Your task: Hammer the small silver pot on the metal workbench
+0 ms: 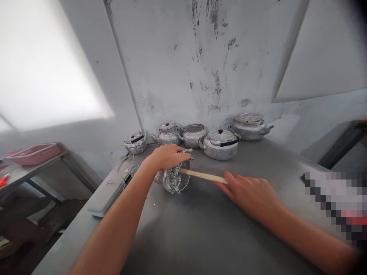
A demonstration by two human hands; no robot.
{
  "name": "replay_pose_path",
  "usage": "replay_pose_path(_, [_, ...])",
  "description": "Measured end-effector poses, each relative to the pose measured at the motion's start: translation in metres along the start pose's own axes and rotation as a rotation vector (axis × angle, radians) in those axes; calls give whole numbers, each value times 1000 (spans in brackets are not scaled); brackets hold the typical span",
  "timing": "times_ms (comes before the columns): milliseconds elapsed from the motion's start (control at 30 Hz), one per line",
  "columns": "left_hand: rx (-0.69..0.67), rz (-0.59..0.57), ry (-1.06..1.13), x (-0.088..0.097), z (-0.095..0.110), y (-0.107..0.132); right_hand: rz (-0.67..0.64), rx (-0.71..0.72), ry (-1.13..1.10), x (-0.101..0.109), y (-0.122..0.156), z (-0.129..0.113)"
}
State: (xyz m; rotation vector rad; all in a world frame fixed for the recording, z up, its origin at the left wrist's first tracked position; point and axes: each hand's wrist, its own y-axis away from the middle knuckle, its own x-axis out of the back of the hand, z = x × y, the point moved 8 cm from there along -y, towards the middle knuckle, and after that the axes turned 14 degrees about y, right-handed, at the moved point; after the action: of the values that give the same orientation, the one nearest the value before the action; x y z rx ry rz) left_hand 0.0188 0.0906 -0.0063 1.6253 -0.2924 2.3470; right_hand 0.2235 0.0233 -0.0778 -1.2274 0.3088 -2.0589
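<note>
Your left hand (168, 156) clamps the cloth-wrapped pot (165, 180) on its side near the back-left corner of the bench (200, 233). Your right hand (249, 193) pinches 1 wooden stick (200, 175) reaching inside. Keep the pot pinned, strokes short.

Seen from my own head-worn camera: my left hand (168, 156) and right hand (249, 193), both bare, and my left forearm (120, 217) and right forearm (309, 236), uncovered to the picture's lower edge.
</note>
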Motion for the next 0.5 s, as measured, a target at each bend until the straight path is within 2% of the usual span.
replay_pose_path(133, [1,0,12,0,1,1,-16,24,-28,1,-1,-2])
replay_pose_path(300, [2,-6,11,0,1,1,-114,-23,-57,-7,-1,4])
replay_pose_path(500, [-2,-2,-10,0,0,1,-129,-12,-63,-10,-1,3])
